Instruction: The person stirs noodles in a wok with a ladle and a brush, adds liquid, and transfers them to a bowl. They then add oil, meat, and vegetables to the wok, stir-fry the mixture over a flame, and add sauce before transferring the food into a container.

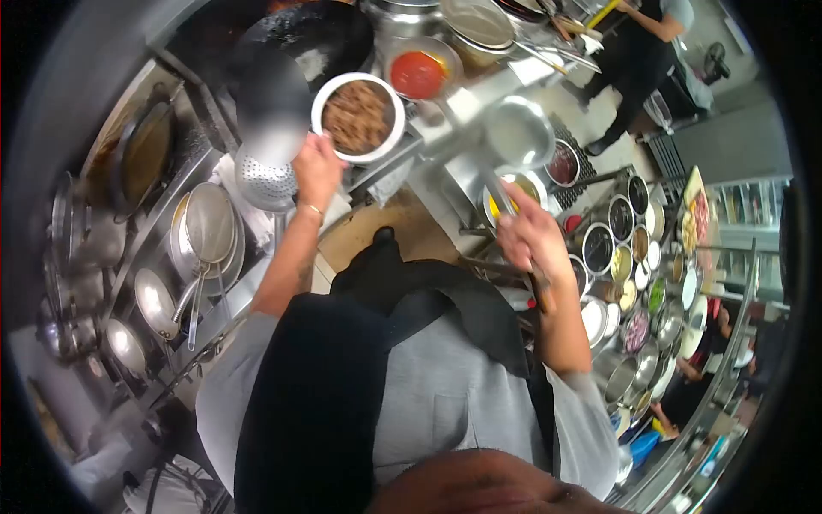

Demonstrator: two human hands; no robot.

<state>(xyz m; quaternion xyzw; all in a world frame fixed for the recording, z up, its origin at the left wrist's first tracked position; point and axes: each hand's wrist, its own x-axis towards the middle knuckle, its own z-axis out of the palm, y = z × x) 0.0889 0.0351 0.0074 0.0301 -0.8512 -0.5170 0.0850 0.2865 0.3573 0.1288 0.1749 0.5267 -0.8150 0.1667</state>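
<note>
My left hand is closed on the near rim of a white-rimmed bowl filled with brown cooked meat strips. Just left of that hand rests a perforated metal strainer, partly under a dark blurred shape. Beyond the bowl sits a black wok with a little whitish residue inside. In my right hand is the handle of a long metal ladle, its wooden end pointing back along my forearm. The ladle's round head is blurred and appears over the counter edge, above a container of yellow liquid.
A bowl of red sauce stands right of the wok. Strainers and pans crowd the left side. Several ingredient containers line the right. Another person stands at upper right; more people are at far right.
</note>
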